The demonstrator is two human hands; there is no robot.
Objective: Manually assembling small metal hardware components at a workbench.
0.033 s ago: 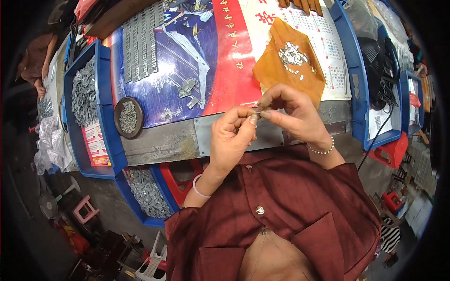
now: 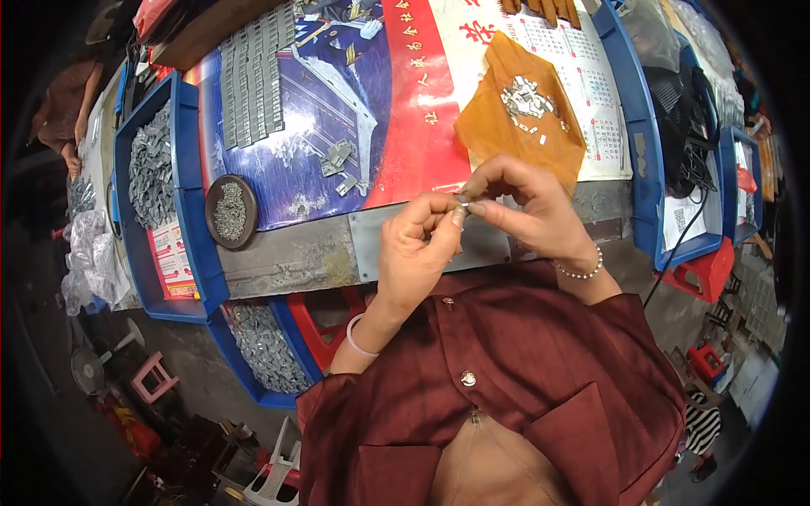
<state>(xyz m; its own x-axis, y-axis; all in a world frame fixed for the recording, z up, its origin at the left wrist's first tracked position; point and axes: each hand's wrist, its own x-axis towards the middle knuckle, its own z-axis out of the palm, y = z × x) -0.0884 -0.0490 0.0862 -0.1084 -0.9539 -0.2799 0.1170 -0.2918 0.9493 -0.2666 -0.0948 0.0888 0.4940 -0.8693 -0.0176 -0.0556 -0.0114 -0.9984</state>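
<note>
— Nothing has shifted: our left hand (image 2: 418, 244) and right hand (image 2: 527, 207) still pinch the small silvery metal piece (image 2: 463, 200) together above the workbench's near edge (image 2: 295, 257).
— Raised close, so we see it; the amber plastic sheet (image 2: 519, 126) keeps spare pieces nearby.

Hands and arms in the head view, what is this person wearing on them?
The left hand is bare, with a thin pale bangle round the wrist. The right hand is bare too, with a bracelet of small white beads at the wrist. Both forearms are uncovered; dark red sleeves of a buttoned shirt start near the elbows. No gloves or rings show.
</note>
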